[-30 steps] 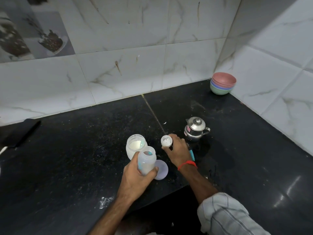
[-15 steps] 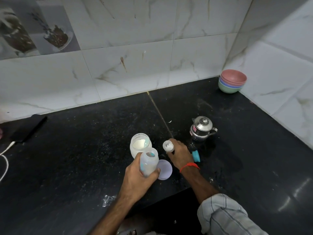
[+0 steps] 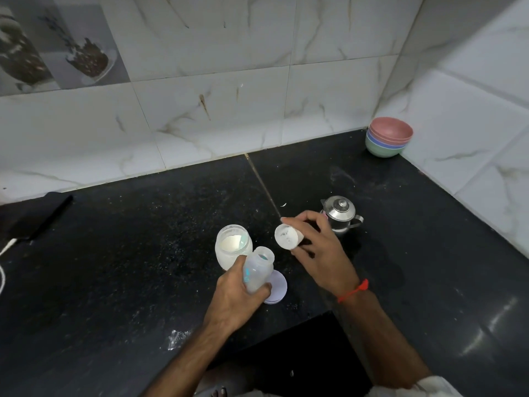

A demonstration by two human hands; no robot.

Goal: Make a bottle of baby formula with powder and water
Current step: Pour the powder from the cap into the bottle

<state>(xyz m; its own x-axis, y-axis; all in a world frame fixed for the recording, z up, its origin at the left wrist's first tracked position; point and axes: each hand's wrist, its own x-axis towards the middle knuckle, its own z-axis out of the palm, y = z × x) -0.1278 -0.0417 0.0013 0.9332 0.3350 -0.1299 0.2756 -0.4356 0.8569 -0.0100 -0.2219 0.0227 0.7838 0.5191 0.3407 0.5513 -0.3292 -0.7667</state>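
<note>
Black stone counter; open frosted jar of white powder beside the clear plastic baby bottle, uncapped, tilted, clasped by left hand. Right hand pinches small white cap-like cup, now lifted off the counter toward the bottle. Mid-task, apparently: bottle's contents unclear; capping and mixing remain.

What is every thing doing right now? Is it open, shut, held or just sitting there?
Baby bottle: open, tilted, held by left hand.
Small cap: held by right hand.
Powder jar: open, powder inside.
Lilac lid: lying flat.
Steel pot: lidded.
Bowls: stacked.
</note>
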